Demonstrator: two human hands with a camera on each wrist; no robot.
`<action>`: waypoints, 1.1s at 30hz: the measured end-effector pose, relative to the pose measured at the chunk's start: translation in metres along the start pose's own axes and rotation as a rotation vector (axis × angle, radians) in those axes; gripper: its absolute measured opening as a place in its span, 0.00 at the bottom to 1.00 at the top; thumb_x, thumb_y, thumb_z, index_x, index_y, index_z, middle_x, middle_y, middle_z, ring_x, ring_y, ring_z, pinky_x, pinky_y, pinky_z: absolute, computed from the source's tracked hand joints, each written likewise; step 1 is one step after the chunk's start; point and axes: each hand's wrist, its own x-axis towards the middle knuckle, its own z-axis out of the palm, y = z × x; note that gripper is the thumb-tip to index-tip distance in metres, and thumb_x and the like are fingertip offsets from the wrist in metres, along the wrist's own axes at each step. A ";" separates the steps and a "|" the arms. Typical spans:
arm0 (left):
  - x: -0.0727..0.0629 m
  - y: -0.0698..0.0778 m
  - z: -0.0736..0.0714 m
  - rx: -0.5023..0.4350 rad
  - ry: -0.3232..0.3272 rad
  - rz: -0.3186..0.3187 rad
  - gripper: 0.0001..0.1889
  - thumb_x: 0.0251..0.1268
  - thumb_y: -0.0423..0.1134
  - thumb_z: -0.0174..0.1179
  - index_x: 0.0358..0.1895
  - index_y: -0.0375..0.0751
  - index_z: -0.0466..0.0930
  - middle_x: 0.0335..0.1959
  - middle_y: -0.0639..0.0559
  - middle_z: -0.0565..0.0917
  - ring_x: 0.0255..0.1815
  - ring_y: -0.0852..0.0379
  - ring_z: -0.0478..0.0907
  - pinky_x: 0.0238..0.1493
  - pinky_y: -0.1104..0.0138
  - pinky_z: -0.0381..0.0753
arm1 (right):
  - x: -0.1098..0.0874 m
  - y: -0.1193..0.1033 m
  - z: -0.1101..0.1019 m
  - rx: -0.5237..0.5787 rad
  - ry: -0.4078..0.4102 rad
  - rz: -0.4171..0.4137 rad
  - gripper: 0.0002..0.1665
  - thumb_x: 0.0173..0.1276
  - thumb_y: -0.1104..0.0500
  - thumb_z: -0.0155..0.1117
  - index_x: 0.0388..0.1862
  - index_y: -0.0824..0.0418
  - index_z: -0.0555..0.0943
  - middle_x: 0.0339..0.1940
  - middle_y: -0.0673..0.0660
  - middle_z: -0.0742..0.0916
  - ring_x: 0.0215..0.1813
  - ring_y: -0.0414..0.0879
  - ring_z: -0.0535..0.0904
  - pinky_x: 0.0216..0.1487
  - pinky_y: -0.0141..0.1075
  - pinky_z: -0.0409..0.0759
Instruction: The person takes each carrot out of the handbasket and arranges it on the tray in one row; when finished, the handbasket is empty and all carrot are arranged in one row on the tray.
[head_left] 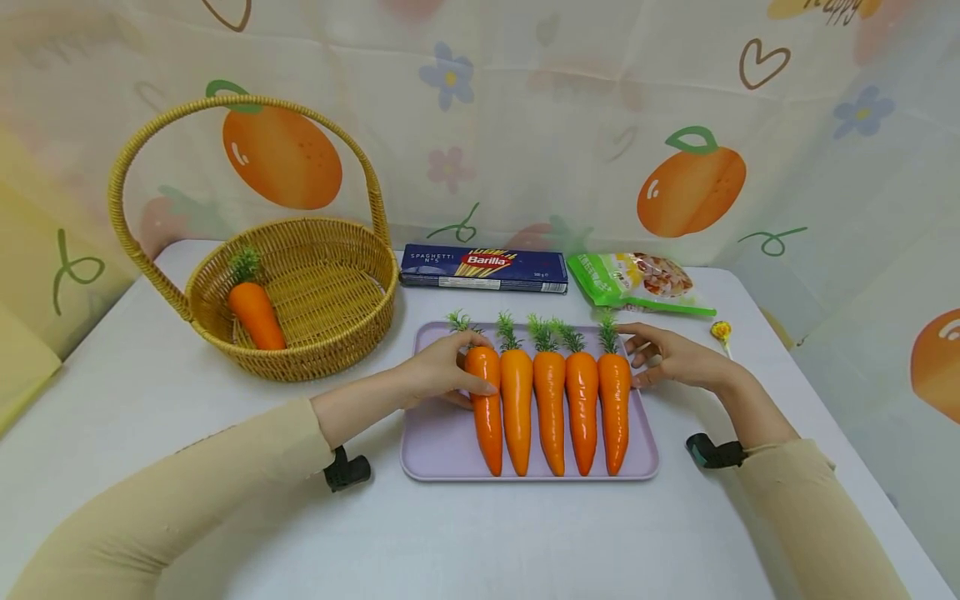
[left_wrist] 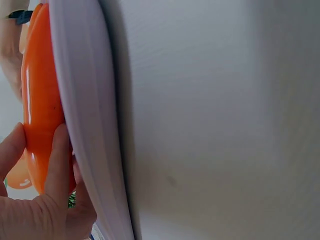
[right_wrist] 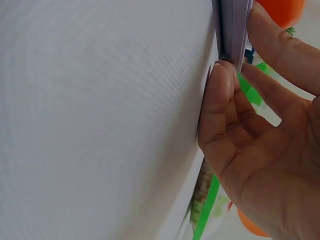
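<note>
Several orange carrots with green tops lie side by side on a lilac tray [head_left: 438, 450]. My left hand [head_left: 444, 369] holds the leftmost carrot [head_left: 489, 429] by its thick upper end. In the left wrist view, the fingers lie along that carrot [left_wrist: 41, 95], close beside the tray's wall [left_wrist: 90, 100]. My right hand [head_left: 667, 354] is at the tray's upper right, nearest the rightmost carrot [head_left: 615, 408]. In the right wrist view, its thumb [right_wrist: 280, 47] rests at the tray rim [right_wrist: 235, 25], with bent fingers [right_wrist: 220, 87] at the tray's underside.
A wicker basket [head_left: 352, 337] with a tall handle stands at the left, one carrot [head_left: 257, 312] inside. Behind the tray lie a blue spaghetti box [head_left: 483, 268] and a green-edged food packet [head_left: 645, 283]. A small yellow lollipop [head_left: 722, 330] is right of the right hand.
</note>
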 end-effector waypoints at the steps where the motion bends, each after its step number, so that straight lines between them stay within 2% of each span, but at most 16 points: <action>1: 0.000 0.000 0.000 0.005 0.005 0.005 0.33 0.58 0.30 0.69 0.67 0.43 0.66 0.56 0.35 0.74 0.45 0.48 0.82 0.42 0.59 0.90 | 0.000 0.000 0.000 0.002 0.000 0.001 0.48 0.59 0.65 0.68 0.76 0.63 0.56 0.56 0.66 0.71 0.51 0.50 0.71 0.44 0.29 0.82; 6: -0.001 -0.001 -0.001 0.035 0.022 0.027 0.33 0.58 0.30 0.69 0.67 0.41 0.68 0.53 0.35 0.76 0.44 0.49 0.82 0.43 0.60 0.90 | 0.001 0.001 -0.001 0.003 0.002 0.000 0.48 0.59 0.66 0.68 0.75 0.66 0.56 0.57 0.66 0.71 0.51 0.50 0.71 0.45 0.28 0.81; 16: -0.005 0.001 -0.003 0.022 0.015 0.032 0.32 0.59 0.28 0.67 0.68 0.41 0.69 0.48 0.36 0.75 0.40 0.51 0.82 0.44 0.62 0.89 | 0.001 0.003 -0.001 -0.008 0.007 -0.006 0.48 0.58 0.68 0.67 0.75 0.69 0.56 0.58 0.67 0.72 0.51 0.49 0.71 0.46 0.27 0.81; 25: -0.006 0.002 -0.010 0.064 0.025 0.073 0.32 0.58 0.27 0.67 0.67 0.39 0.70 0.40 0.41 0.75 0.32 0.55 0.80 0.40 0.65 0.89 | 0.001 0.001 -0.001 -0.009 0.008 -0.004 0.48 0.58 0.67 0.67 0.75 0.68 0.56 0.58 0.67 0.72 0.51 0.49 0.72 0.45 0.28 0.81; 30: -0.009 0.005 -0.012 0.102 0.038 0.092 0.31 0.58 0.29 0.68 0.66 0.39 0.71 0.38 0.44 0.73 0.29 0.58 0.78 0.35 0.71 0.86 | 0.001 0.001 -0.001 -0.006 0.007 0.000 0.48 0.58 0.67 0.68 0.75 0.67 0.56 0.58 0.67 0.72 0.51 0.50 0.72 0.46 0.28 0.81; 33: -0.013 0.007 -0.014 0.114 0.035 0.097 0.30 0.58 0.30 0.68 0.65 0.39 0.72 0.39 0.45 0.72 0.28 0.59 0.80 0.35 0.70 0.85 | 0.001 0.001 -0.001 -0.006 0.008 -0.004 0.48 0.58 0.67 0.68 0.75 0.67 0.56 0.58 0.67 0.72 0.51 0.49 0.72 0.46 0.27 0.81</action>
